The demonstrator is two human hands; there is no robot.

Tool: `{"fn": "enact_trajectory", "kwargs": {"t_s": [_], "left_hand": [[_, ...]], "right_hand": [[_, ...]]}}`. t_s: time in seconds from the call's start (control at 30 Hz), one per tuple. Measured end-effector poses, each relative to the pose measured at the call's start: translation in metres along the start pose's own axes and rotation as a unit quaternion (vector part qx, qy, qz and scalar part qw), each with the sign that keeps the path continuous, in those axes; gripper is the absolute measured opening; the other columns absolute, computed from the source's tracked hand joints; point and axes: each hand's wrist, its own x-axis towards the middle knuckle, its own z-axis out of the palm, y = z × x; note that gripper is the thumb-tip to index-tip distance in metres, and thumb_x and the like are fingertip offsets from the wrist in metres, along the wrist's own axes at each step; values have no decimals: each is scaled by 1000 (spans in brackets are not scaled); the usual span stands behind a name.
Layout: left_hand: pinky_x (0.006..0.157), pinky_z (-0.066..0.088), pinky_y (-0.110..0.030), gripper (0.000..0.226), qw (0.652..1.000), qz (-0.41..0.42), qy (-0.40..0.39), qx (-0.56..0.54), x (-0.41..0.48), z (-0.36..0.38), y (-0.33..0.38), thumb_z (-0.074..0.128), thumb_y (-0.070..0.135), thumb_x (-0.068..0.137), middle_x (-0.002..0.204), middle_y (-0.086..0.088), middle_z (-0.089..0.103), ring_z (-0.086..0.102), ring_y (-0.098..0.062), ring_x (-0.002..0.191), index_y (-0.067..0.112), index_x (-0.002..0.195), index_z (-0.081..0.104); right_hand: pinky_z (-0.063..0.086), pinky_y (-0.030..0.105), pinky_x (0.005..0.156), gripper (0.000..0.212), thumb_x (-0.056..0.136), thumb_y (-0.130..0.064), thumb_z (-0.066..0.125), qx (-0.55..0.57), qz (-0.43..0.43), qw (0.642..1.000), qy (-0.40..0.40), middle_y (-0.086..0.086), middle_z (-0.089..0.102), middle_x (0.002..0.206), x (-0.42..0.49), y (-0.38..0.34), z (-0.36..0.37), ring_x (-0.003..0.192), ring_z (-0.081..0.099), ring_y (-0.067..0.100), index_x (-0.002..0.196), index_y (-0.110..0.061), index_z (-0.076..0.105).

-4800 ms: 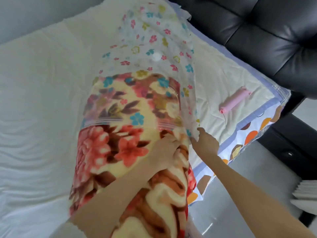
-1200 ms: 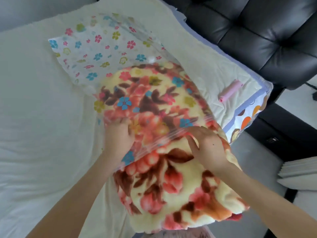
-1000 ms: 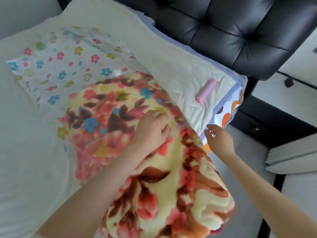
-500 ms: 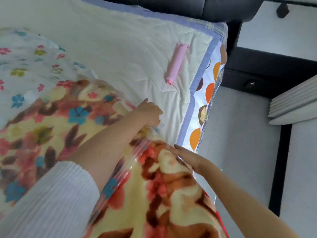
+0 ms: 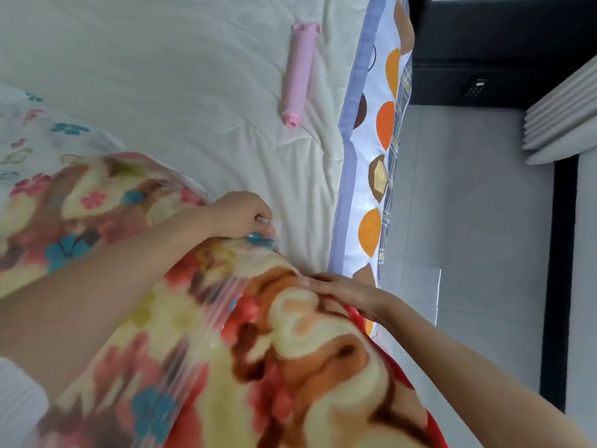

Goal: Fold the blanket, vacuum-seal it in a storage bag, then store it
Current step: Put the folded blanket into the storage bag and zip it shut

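sleeve: white ribbed cuff at the near left corner, on the left arm.
storage bag: clear film printed with small flowers, lying flat on the bed at the far left. Nearer in, it wraps the far part of the blanket, and its open edge crosses the bundle on a slant.
blanket: thick fleece with red, cream and brown flowers, folded into a bulky roll on the bed. The far end is inside the bag and the near end sticks out toward the camera.
left grip: fingers curled, pinching the bag's edge at the far right corner of the bundle.
pump: pink tube lying on the white cover, well apart from the bundle on the far side.
bed: white rumpled cover with a lilac border and orange and brown ovals down its right side.
right grip: fingers straight, palm laid flat on the blanket's right flank, holding nothing.
floor: grey, right of the bed.
curtain: pale folds at the far right.
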Motion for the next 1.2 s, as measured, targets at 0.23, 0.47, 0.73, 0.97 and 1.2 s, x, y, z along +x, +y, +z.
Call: {"fn": "enact_trajectory", "kwargs": {"t_s": [0.23,0.47,0.73,0.97,1.2], "left_hand": [[64,35,-30,51,995,23,58,-74,-81,13,29,53,47,74,68,-13,57,55,-26,71,-2,73,64],[64,31,-20,41,985,106,45,-128,-172,86,92,50,46,80,59,11,47,49,-6,71,11,66,65],[66,36,-12,43,974,93,154,-139,-234,94,94,49,48,81,63,5,65,49,-1,71,15,70,74],[74,40,-15,29,960,122,240,-79,-311,104,111,53,37,84,73,11,70,54,-3,74,19,80,76],[110,23,-25,36,956,80,281,-4,-312,175,122,46,22,86,116,-6,67,57,-20,116,9,112,67]], "right_hand": [[47,27,78,20,73,-45,71,-220,-107,961,126,-13,58,77,-33,8,81,81,59,10,82,-34,58],[52,41,78,21,69,-29,76,-46,-162,959,228,-1,67,76,-60,65,137,74,63,12,79,-25,59],[48,34,63,39,95,-35,42,-424,-454,750,230,7,62,82,-46,61,126,69,61,28,106,-8,69],[38,29,56,30,90,-13,45,-542,-570,589,185,8,51,64,-79,60,154,52,45,24,67,-2,61],[51,31,55,35,75,-21,49,-583,-477,618,224,9,63,81,-99,80,179,65,59,26,106,-5,52]]}}
